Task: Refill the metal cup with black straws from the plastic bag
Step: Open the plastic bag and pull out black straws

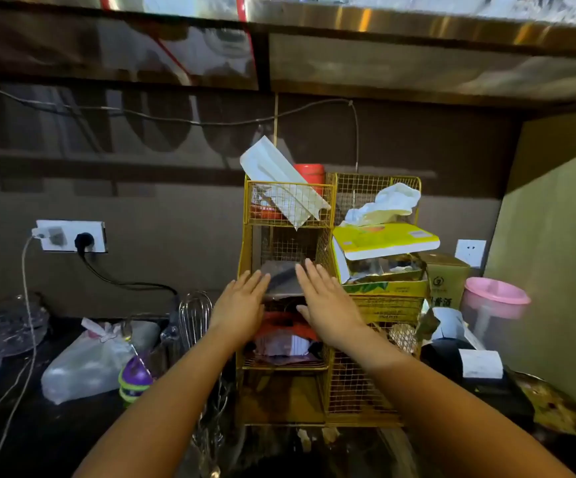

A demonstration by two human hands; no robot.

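Observation:
A clear plastic bag with dark contents [283, 276] sticks out of the middle shelf of a yellow wire rack [246, 243]; whether it holds black straws I cannot tell. My left hand [241, 307] and my right hand [328, 305] reach forward with flat, spread fingers on either side of that bag, fingertips at its edges. Neither hand grips anything. No metal cup shows in this view.
The rack's top basket holds a white packet [279, 181] and a red can [310, 172]. Yellow boxes [383, 241], a pink-lidded tub [495, 298], a receipt printer [479, 365], a whisk [195, 315], a tied plastic bag [86, 363] and a wall socket [71, 236] crowd the dark counter.

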